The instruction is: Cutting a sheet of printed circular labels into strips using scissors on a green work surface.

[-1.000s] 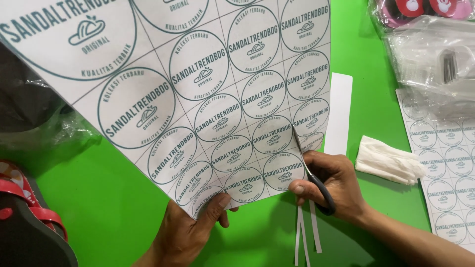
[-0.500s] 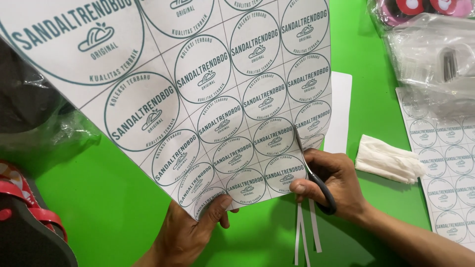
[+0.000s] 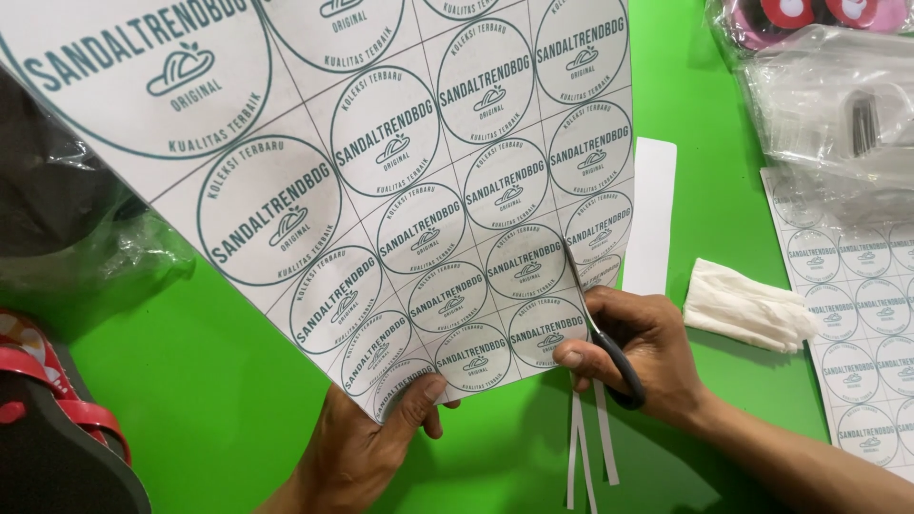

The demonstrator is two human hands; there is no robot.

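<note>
Single view only: head-worn camera, looking steeply down and forward onto the green counter [image 3: 743, 114]. Close range; the sticker sheet [image 3: 400, 190] rises toward the lens and fills the upper left, its near part looming large. Left hand [image 3: 367, 443] enters from the bottom edge, right hand [image 3: 633, 347] from the lower right with the forearm cut by the frame. No second view, so no overlap to log.

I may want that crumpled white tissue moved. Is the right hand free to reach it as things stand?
Probably not at once: the right hand grips scissors cutting the sticker sheet. The tissue lies close beside it on bare green table, nothing between.
</note>
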